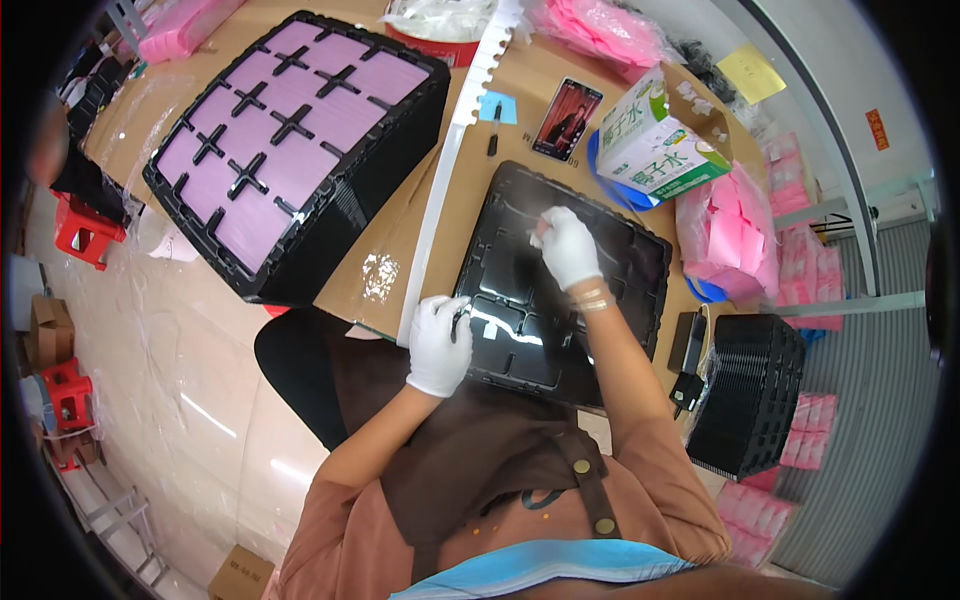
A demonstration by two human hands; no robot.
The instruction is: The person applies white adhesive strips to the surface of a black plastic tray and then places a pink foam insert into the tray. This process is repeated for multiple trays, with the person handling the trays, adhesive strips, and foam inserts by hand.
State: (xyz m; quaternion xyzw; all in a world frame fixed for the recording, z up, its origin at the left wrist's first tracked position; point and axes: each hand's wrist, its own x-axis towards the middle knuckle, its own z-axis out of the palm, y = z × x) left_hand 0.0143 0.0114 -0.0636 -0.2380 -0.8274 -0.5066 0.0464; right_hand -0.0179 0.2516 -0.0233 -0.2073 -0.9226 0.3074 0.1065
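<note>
The left hand [440, 346] grips the black tray [520, 270] by its left edge, while the right hand [569, 249] curls over it, any grip too blurred to tell.

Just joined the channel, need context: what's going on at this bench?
A person in white gloves is working over a black plastic tray. The left grip is at the tray's left edge, fingers curled; the right grip is over its far half, though contact is unclear. To the left sits a stack of black trays, the top one holding pinkish-purple sheets. A lit smartphone lies beyond the tray in hand.
</note>
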